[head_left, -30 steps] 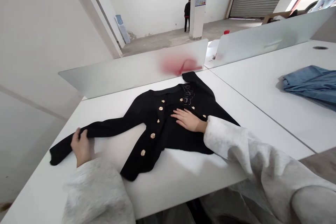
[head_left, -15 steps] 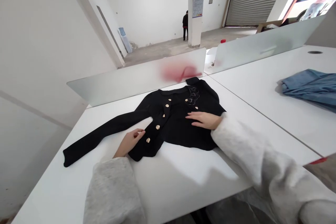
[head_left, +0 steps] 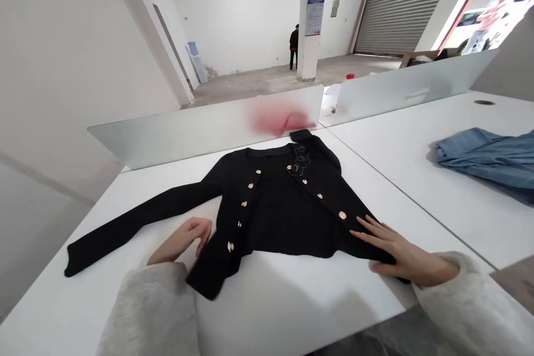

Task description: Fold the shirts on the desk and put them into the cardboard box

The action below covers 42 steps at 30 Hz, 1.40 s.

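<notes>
A black cardigan [head_left: 287,217] with gold buttons lies spread on the white table, its front open. Dark flower trim [head_left: 300,160] sits by the neckline on the right. My left hand [head_left: 183,238] is at the edge of the left front panel, fingers curled against the cloth; its fingertips are partly hidden. The lower corner of that panel is slightly blurred. My right hand [head_left: 396,250] rests flat on the lower right front panel, fingers spread. One sleeve [head_left: 137,219] stretches out to the left; the other is mostly hidden, with its cuff showing behind the shoulder.
Frosted dividers [head_left: 200,130] run along the table's [head_left: 271,300] far edge, with a red blurred shape behind one. Folded blue denim [head_left: 488,156] lies on the adjoining table at right. A person [head_left: 294,47] stands far back near a pillar [head_left: 311,22]; another person [head_left: 486,19] is outside the doorway.
The front panels have spread apart, baring the cardigan's inside back. My right hand moved right and nearer with the right panel; my left hand moved left with the left panel.
</notes>
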Each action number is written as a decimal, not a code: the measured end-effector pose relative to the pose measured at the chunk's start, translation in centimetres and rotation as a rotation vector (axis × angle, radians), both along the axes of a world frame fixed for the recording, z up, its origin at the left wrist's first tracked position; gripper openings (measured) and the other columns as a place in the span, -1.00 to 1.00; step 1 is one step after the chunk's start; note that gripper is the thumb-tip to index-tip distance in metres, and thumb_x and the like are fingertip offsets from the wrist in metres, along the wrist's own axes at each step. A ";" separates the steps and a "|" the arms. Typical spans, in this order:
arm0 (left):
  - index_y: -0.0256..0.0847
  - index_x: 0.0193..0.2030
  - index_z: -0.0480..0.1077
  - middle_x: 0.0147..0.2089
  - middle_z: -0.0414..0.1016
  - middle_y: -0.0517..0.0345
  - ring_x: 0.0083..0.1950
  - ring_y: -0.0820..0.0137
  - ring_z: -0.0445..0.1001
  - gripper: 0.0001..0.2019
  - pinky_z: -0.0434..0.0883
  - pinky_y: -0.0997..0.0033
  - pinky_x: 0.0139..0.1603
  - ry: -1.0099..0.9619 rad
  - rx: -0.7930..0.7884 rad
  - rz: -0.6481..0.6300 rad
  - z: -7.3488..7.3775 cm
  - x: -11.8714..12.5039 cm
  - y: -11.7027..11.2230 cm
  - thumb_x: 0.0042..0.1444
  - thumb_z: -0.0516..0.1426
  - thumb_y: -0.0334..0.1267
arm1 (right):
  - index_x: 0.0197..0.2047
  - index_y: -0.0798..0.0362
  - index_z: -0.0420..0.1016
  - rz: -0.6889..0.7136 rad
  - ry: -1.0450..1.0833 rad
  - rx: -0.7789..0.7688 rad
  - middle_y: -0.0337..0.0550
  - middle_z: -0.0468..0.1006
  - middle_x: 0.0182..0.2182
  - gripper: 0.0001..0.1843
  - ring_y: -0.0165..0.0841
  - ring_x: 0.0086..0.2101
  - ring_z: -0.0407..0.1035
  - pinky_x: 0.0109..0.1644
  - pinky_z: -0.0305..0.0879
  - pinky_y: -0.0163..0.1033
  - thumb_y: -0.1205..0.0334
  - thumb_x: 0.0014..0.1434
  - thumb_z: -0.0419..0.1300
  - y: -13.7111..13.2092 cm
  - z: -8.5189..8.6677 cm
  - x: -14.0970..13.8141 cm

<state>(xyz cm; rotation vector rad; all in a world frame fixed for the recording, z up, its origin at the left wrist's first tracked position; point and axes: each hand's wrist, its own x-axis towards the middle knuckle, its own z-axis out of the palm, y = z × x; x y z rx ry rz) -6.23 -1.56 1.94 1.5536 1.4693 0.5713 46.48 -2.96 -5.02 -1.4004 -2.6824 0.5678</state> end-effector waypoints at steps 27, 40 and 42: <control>-0.25 0.26 0.18 0.29 0.23 -0.04 0.32 -0.03 0.11 -0.50 0.26 -0.01 0.19 0.858 0.678 -0.357 -4.5 16.1 -6.7 0.20 0.08 -0.17 | -0.03 -0.01 0.32 -0.404 0.425 0.443 -0.16 0.53 -0.34 -0.75 -0.39 -0.51 0.39 -0.46 0.32 -0.30 0.20 0.26 -0.04 -1.1 7.6 -5.9; -0.14 -0.15 0.44 -0.18 0.47 0.13 -0.14 0.30 0.39 -0.73 0.35 0.18 -0.13 0.615 0.495 -0.058 -4.0 19.0 -11.1 0.30 -0.09 -0.30 | 0.08 0.03 0.41 0.479 0.119 0.107 -0.12 0.51 -0.04 -0.64 -0.30 -0.07 0.39 0.06 0.28 -0.18 0.29 0.28 -0.04 5.0 11.5 -14.5; -0.19 -0.18 0.43 -0.20 0.45 0.09 -0.17 0.28 0.39 -0.78 0.34 0.17 -0.15 0.563 0.495 0.048 -4.7 20.1 -11.3 0.26 -0.01 -0.18 | 0.04 0.02 0.44 0.359 0.154 0.175 -0.14 0.50 -0.04 -0.63 -0.32 -0.03 0.36 0.12 0.22 -0.17 0.37 0.26 -0.07 10.4 11.0 -15.5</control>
